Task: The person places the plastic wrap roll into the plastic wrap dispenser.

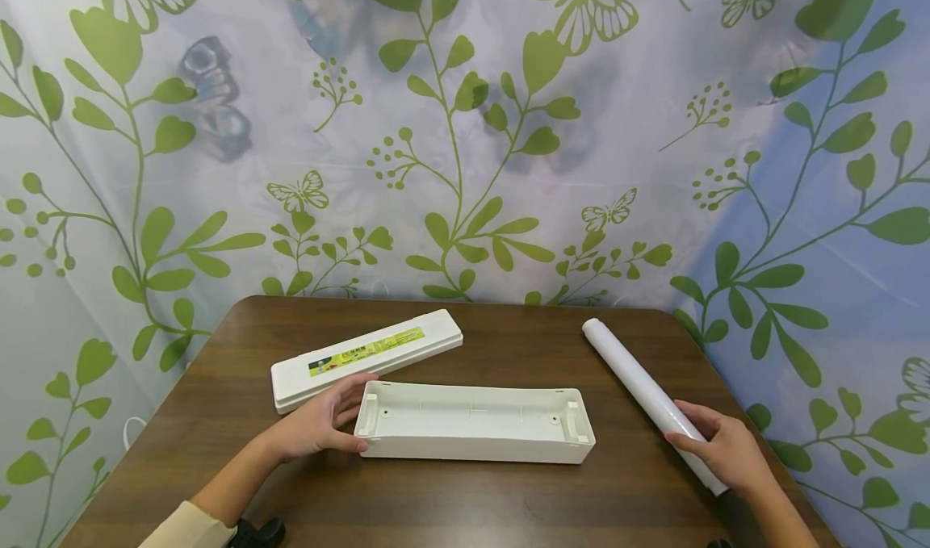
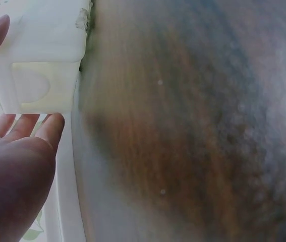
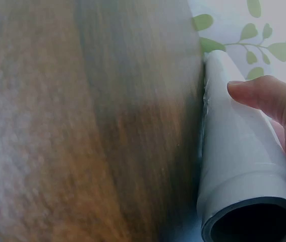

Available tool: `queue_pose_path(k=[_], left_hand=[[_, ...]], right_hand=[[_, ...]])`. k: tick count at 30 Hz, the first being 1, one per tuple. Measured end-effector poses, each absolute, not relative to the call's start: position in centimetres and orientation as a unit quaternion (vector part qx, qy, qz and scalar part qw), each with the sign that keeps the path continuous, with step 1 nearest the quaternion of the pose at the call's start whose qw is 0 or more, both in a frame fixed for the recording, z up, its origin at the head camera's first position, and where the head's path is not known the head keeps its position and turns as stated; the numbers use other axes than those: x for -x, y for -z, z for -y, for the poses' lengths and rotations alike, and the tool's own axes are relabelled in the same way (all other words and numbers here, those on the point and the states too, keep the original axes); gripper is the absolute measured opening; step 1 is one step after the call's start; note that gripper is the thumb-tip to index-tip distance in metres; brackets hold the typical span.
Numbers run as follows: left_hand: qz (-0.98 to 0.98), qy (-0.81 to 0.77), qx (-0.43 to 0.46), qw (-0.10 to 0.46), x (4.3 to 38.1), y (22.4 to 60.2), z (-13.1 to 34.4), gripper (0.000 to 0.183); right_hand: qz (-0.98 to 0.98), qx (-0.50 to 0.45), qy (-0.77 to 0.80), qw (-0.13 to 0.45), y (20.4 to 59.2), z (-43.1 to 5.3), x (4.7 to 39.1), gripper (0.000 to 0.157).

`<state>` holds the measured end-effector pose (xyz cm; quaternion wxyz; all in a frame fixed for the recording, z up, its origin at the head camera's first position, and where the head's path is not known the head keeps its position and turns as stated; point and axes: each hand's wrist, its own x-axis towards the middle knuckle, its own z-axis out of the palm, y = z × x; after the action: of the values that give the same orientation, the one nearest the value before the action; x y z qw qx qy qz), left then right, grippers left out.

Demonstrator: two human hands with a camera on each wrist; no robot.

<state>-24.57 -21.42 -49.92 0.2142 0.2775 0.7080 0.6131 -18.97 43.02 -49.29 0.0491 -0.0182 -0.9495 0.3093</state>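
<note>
A long white plastic box (image 1: 475,419) lies lidless on the table, its hollow side facing up, with molded holders inside both ends. My left hand (image 1: 323,420) holds its left end, thumb at the front corner and fingers at the back one. In the left wrist view the end wall of the box (image 2: 42,85) sits between thumb and fingers. On the right, a roll of cling film (image 1: 647,386) lies slantwise on the table. My right hand (image 1: 726,447) grips its near part. The right wrist view shows the thumb over the roll (image 3: 238,136) and its dark hollow core.
A white lid (image 1: 366,358) with a yellow-green label lies slanted behind the box at the left. The brown wooden table (image 1: 508,499) ends at a curtain (image 1: 465,169) with leaves and butterflies. A dark object (image 1: 257,532) shows by my left wrist.
</note>
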Motion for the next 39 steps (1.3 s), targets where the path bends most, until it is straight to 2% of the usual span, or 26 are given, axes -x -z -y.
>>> queue_pose_path(k=[19,39], left_hand=[[-0.71,-0.609,-0.284,0.211,24.6,49.8,21.3,0.099],[-0.712,-0.605,-0.289,0.207,24.5,49.8,21.3,0.102]], right_hand=[[0.945,0.009,-0.319,0.066,49.2,-42.8,19.1,0.069],[0.928,-0.018,-0.356,0.111,48.3,-41.8,19.5,0.061]])
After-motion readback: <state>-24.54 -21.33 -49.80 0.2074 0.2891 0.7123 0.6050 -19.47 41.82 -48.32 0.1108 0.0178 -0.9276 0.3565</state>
